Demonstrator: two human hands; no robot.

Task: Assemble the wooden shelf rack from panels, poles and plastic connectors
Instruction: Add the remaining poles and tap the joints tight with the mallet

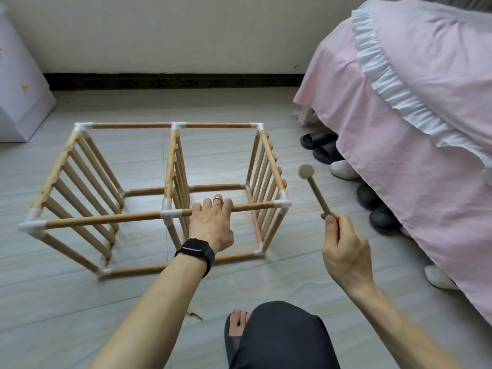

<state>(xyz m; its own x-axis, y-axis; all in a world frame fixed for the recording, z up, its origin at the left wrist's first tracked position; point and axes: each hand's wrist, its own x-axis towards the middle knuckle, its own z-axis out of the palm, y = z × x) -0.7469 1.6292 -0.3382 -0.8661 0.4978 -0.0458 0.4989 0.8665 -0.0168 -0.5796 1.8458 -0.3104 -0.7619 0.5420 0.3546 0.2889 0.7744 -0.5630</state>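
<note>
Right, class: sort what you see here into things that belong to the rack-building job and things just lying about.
Job: pale wooden pole-and-slat rack frame; white plastic corner connectors; small round-headed wooden mallet.
Lying about: black rubber slippers; white shoes; pink frilled bed cover; white cabinet.

— Entry: lettering, labels, numbers. What do we log?
— We log none legible. The watch [198, 249] face is dark, and we read nothing on the wooden rack [106, 219].
</note>
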